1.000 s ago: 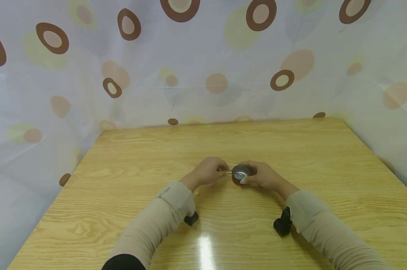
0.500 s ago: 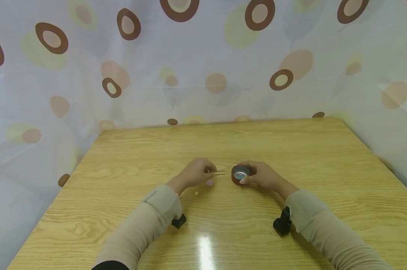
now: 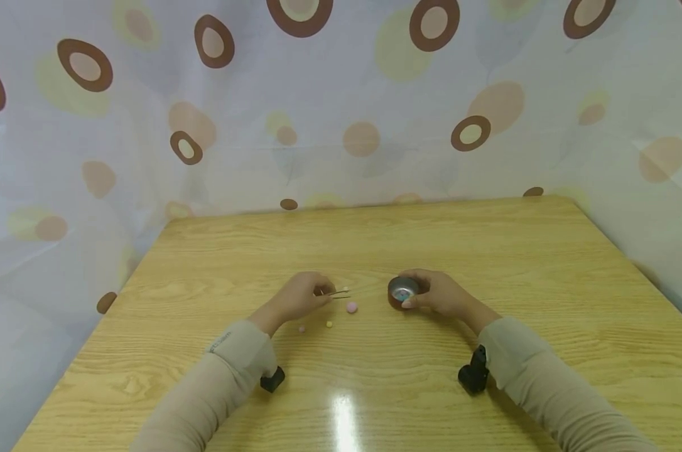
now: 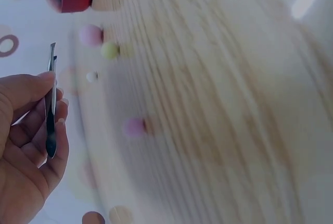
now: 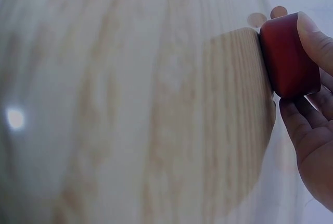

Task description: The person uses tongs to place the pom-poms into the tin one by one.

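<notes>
My left hand [image 3: 298,296] pinches a pair of metal tweezers [image 4: 51,109] between thumb and fingers, tips apart with nothing between them. In the head view the tips point right, over the table by a small white ball [image 3: 345,289]. A larger pink ball [image 3: 351,307] lies just in front of them. Nearer the body are a yellow ball [image 3: 329,324] and a small pink ball [image 3: 302,329]. My right hand [image 3: 439,294] grips the side of a small red bowl [image 5: 289,57] standing on the table. Its inside is silvery, with something bluish and pink at the bottom.
The wooden table [image 3: 250,251] runs back to a patterned cloth [image 3: 330,169] behind and at both sides. Black wrist cameras [image 3: 473,372] hang under both sleeves, low over the tabletop.
My left hand has drawn the tweezers left, away from the bowl, uncovering the balls. Their tips, over the bowl's rim earlier, now stand by the white ball. The right hand and bowl stay put.
</notes>
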A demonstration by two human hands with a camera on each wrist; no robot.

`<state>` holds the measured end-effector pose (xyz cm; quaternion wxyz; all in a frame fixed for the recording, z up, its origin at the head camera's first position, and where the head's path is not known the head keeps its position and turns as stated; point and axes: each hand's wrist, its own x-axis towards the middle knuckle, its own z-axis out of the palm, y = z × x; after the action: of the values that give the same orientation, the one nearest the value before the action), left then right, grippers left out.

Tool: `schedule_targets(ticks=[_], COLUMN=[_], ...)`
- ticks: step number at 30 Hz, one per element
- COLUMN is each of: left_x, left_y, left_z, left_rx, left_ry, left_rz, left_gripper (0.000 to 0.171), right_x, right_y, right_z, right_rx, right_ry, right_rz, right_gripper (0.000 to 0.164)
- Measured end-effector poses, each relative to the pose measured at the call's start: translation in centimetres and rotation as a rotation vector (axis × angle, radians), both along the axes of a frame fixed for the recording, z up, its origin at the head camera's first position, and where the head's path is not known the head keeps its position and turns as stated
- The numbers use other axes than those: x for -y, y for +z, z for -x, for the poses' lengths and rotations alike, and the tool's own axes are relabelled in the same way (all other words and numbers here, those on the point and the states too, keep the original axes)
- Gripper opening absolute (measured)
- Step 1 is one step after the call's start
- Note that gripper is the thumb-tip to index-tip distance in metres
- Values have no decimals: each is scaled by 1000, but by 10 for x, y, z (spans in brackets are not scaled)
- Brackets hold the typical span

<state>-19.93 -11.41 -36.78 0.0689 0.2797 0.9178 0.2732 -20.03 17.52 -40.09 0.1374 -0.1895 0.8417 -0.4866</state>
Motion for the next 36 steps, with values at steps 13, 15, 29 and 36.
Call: schedule_targets(ticks=[13,15,29,36], left_x=[27,30,53,61], left_y=[-2,-2,-5,-6], left_z=[-12,-14,-23,-29], left_rx=[36,33,50,63], left_ry=[66,71,90,86], left_rz=[1,7,16,20], left_gripper=[13,13,15,13], right_x=[0,0,1,2], right_y=[3,3,2,2], right_z=[-2,-2,-2,-2], right_rx=[2,8,-4,2], right_ry=[-5,-1,-5,-7], right_rz=[-7,0,-16,-12], right_gripper=[64,65,64,65])
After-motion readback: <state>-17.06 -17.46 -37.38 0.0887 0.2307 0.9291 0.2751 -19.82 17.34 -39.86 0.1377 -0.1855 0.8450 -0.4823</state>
